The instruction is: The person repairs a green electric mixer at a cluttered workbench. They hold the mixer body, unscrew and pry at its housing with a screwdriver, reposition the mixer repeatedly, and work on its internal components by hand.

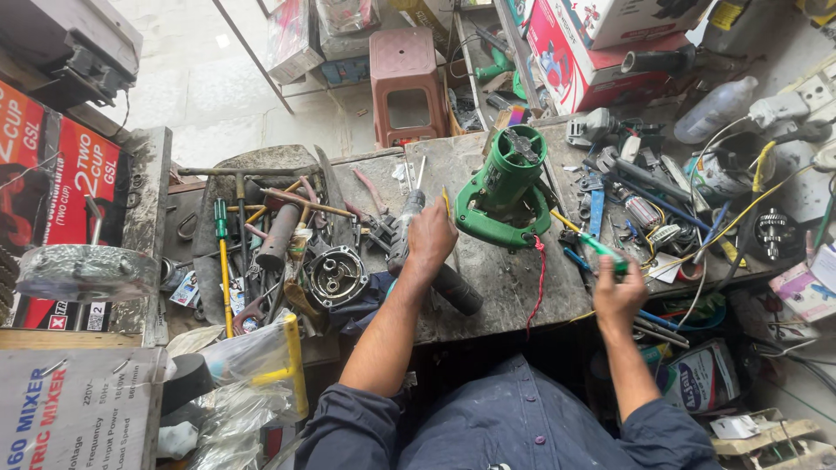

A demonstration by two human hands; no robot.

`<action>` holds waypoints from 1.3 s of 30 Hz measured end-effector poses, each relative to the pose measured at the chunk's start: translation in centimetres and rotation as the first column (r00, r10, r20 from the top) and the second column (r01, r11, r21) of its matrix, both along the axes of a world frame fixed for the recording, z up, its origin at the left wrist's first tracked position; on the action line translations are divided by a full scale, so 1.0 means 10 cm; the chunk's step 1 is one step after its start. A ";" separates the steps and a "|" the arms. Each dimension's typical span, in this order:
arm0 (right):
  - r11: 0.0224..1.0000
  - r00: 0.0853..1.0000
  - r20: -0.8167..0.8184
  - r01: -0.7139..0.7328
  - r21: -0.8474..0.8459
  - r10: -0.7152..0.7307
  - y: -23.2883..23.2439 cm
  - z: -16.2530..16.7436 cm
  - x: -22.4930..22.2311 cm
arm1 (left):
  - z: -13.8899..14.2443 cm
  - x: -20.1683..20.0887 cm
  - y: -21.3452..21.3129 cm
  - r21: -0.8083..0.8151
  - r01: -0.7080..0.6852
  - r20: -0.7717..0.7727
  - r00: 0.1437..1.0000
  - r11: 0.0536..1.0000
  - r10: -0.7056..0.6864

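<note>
Green plastic power-tool housing [503,184] stands on the grey, scuffed tabletop [505,278], its round open end up showing dark metal parts inside, its looped handle toward the person. A thin red wire [540,274] trails from its base across the stone-like surface.

Just left of the housing, the left hand [429,239] closes around a long tool with a dull metal shaft [409,209] and a thick black cylindrical handle [457,290]; the fingers wrap it fully, so this grip is tight on the tool. The tool lies slanted, with its thin tip pointing away from the person.

Right of the housing, the right hand [616,292] pinches a slim green-handled screwdriver [601,248] between thumb and fingers, held just above the tabletop edge.

Further left of the housing lies a heap of worn hand tools [261,218], rusty rods and yellow-handled drivers, with a round, ribbed metal motor casing [335,276] at its near side. Right of the housing are tangled yellow and white wires [740,204] and a copper-wound armature [643,211]. Beyond the housing, a squat reddish-brown plastic stool [405,83] sits on the pale floor.
</note>
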State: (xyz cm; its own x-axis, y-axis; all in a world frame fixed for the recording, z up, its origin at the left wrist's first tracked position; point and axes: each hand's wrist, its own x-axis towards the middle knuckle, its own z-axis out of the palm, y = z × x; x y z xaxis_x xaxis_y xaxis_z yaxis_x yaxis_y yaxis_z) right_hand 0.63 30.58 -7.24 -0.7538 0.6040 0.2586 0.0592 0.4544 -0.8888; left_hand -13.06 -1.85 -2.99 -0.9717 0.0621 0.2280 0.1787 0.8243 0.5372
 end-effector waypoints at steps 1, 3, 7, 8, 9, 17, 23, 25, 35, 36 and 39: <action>0.999 0.998 -0.067 0.006 -0.034 -0.009 0.06 0.13 -0.03 | 0.07 0.00 0.00 0.034 -0.006 -0.016 1.000 0.999 0.007; 0.998 0.980 -0.199 0.005 -0.061 -0.017 0.10 0.43 -0.08 | 0.22 0.04 -0.01 0.105 0.019 -0.071 0.997 0.994 -0.012; 0.943 0.786 -0.547 -0.134 0.304 0.288 0.16 1.34 -0.08 | 0.53 0.11 -0.03 0.244 0.171 -0.218 0.969 0.955 -0.118; 0.934 0.774 -0.542 -0.176 0.312 0.327 0.09 1.54 -0.07 | 0.58 0.13 -0.04 0.278 0.211 -0.243 0.959 0.937 -0.144; 0.923 0.761 -0.537 -0.218 0.318 0.365 0.02 1.74 -0.06 | 0.61 0.14 -0.05 0.334 0.213 -0.216 0.965 0.918 -0.145; 0.773 0.797 -0.197 -0.443 0.454 0.572 -0.98 2.38 -0.37 | 0.52 0.05 -0.13 0.751 0.248 -0.028 0.938 0.613 -0.345; 0.686 0.776 -0.077 -0.501 0.528 0.627 -1.37 2.40 -0.85 | 0.42 0.04 -0.15 0.567 0.410 -0.090 0.893 0.714 -0.441; 0.639 0.738 -0.058 -0.540 0.548 0.673 -1.44 2.41 -0.93 | 0.43 0.02 -0.17 0.571 0.374 -0.066 0.908 0.731 -0.413; 0.588 0.655 -0.037 -0.649 0.484 0.754 -1.58 2.48 -1.04 | 0.59 0.04 -0.22 0.598 0.306 0.018 0.919 0.740 -0.395; 0.582 0.648 -0.038 -0.655 0.482 0.761 -1.58 2.49 -1.04 | 0.60 0.04 -0.22 0.587 0.304 0.024 0.920 0.750 -0.392; 0.560 0.633 -0.031 -0.660 0.501 0.773 -1.57 2.51 -1.07 | 0.61 0.04 -0.22 0.561 0.300 0.030 0.924 0.772 -0.381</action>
